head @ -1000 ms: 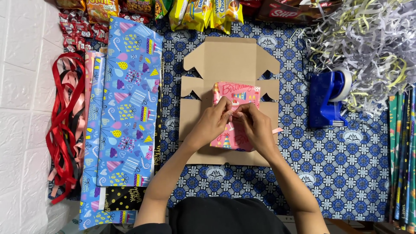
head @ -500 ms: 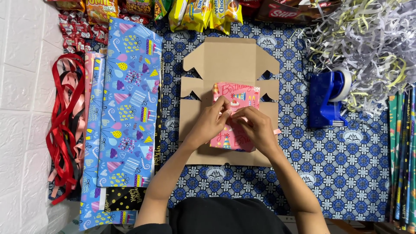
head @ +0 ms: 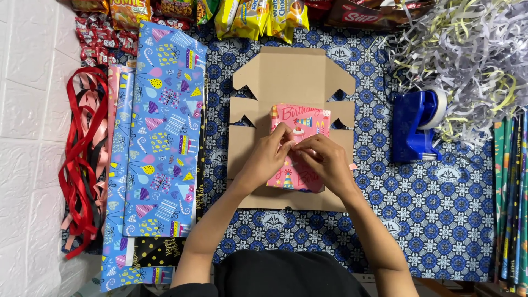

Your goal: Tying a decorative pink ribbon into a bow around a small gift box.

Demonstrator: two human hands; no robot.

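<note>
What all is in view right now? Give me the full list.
gift: one, pink wrap, on the cardboard, centre
ribbon: one pink end, showing right of the right hand
cardboard: one, brown unfolded box, flat on the cloth
cloth: one, blue patterned, covering the table
wrap sheets: several, blue party print, left of the cardboard
ribbons: a bundle, red, pink and black, far left
tape dispenser: one, blue, right of the cardboard
shreds: a heap, white and yellow paper, top right
snack packs: several, mostly yellow and red, top edge
rolls: several, dark green, right edge
left hand: on the gift
right hand: on the gift
</note>
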